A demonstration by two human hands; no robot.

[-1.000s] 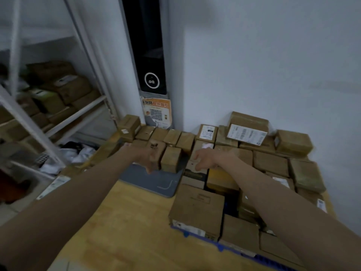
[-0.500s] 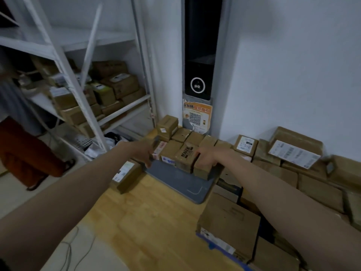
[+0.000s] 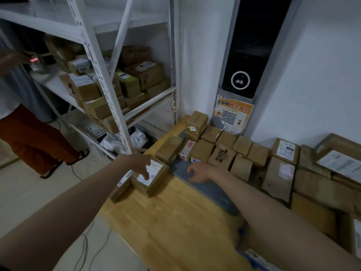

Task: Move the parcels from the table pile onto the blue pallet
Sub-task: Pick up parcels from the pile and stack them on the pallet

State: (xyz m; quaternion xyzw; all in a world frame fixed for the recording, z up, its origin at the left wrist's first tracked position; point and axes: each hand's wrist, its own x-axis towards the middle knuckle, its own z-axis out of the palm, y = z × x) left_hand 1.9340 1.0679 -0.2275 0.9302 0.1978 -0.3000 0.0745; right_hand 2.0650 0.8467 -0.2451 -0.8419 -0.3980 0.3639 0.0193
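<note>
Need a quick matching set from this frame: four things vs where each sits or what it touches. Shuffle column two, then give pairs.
1. left hand
2. right hand
3. MAKER box
4. QR poster

A. on the wall under the black panel
B. on the grey mat
C. fingers on a white-labelled parcel
D. in the box row behind the mat

Pairs: 1-C, 2-B, 3-D, 4-A

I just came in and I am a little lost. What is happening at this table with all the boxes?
A person is sorting parcels on a wooden table. The left hand rests its fingers on a small labelled box near the table's edge. The right hand hovers over a grey mat, holding nothing. More boxes are piled behind and to the right. No box is lifted yet.
</note>
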